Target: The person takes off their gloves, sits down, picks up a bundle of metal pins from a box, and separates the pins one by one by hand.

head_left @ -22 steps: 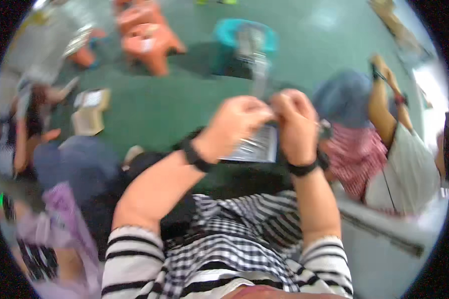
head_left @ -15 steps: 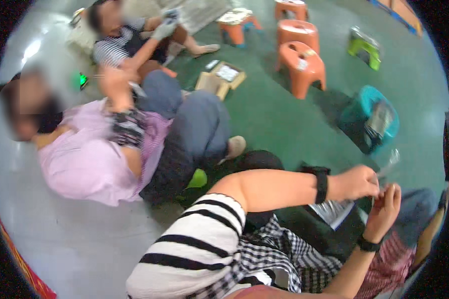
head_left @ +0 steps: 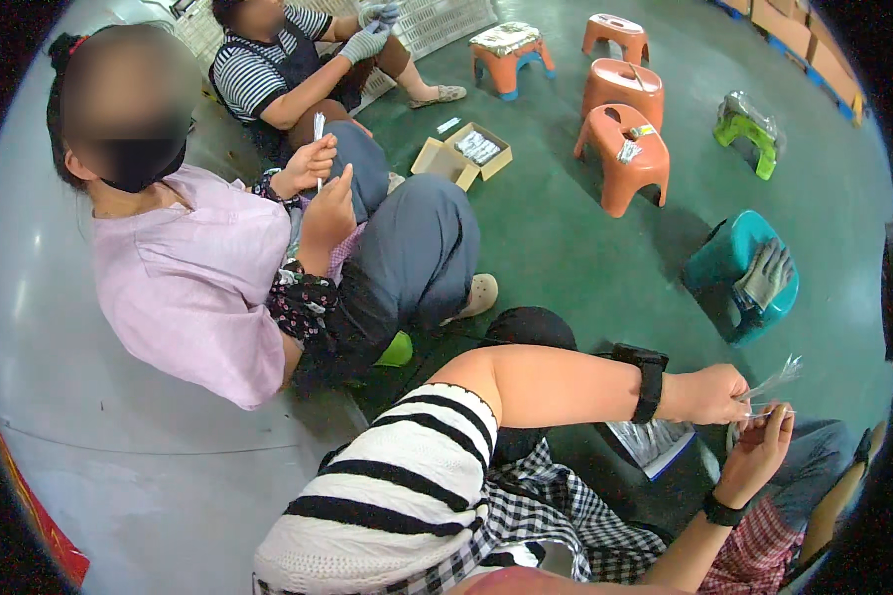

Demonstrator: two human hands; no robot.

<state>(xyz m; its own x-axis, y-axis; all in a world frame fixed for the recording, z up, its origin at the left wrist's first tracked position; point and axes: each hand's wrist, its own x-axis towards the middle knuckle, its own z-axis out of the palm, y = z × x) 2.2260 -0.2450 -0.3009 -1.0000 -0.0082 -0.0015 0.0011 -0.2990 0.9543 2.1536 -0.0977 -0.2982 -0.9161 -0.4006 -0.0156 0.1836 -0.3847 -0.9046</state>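
My left hand (head_left: pixel 709 395) is closed around a bundle of thin, whitish, see-through strips (head_left: pixel 782 377), whose loose ends fan out past the fingers. Just below it, my right hand (head_left: pixel 754 458) pinches one thin white strip (head_left: pixel 776 413) between thumb and fingertips. The two hands are close together, and the strip spans the small gap between them. What exactly the strips are is too fine to make out. Beneath my left forearm, a silvery plastic packet (head_left: pixel 655 443) lies near my checked apron (head_left: pixel 575 506).
A co-worker in pink (head_left: pixel 193 268) sits at the left, holding thin white pieces. Another, in gloves (head_left: pixel 365 45), sits behind. An open cardboard box (head_left: pixel 501 164), orange stools (head_left: pixel 625 149), a green stool (head_left: pixel 749 139) and a teal stool (head_left: pixel 724 263) with gloves stand on the green floor.
The view has shifted slightly, so the surroundings sit lower and further right. My hands stay together, and the bundle's fanned ends show more clearly. The pink-clad co-worker's hands have come lower.
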